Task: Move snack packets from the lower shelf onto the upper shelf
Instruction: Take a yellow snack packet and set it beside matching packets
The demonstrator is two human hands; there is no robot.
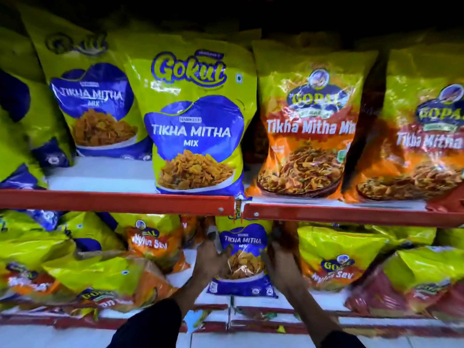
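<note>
A green and blue Tikha Mitha Mix packet [242, 257] stands upright on the lower shelf [326, 295], its top hidden behind the red edge of the upper shelf [113, 200]. My left hand [209, 254] grips its left side and my right hand [281, 259] grips its right side. On the upper shelf a large Gokul Tikha Mitha Mix packet [193, 121] stands at the front, just above my hands, and another one [93, 104] leans further back on the left.
Orange Gopal Tikha Mitha packets [306, 131] fill the upper shelf's right side. Bare white shelf [100, 172] shows left of the front Gokul packet. Nylon Sev packets [334, 259] and tumbled packets [82, 275] crowd the lower shelf on both sides.
</note>
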